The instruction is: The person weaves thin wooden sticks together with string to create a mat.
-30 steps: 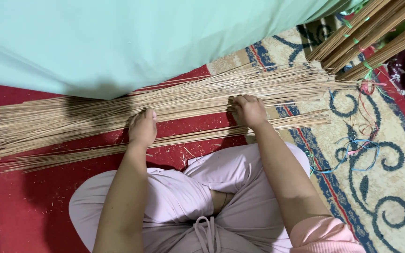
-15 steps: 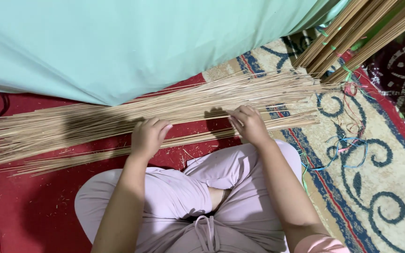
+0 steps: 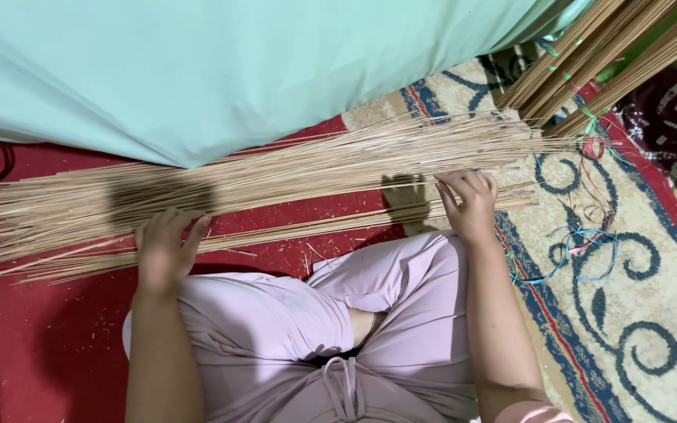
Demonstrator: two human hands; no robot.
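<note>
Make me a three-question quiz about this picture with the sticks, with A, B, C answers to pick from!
1. Where does the long pile of thin sticks lie?
A. on the person's lap
B. on the floor in front of the knees
C. on top of the big cloth

2. What colour is the big cloth?
A. pale green
B. black
C. orange

3. What are the left hand and the right hand doing?
A. both lifted in the air
B. both resting palm-down on the sticks
C. both in pockets

Answers:
1 B, the sticks stretch across the red mat and the patterned rug.
2 A, it is a light mint shade.
3 B, the fingers of each hand lie spread on the sticks.
</note>
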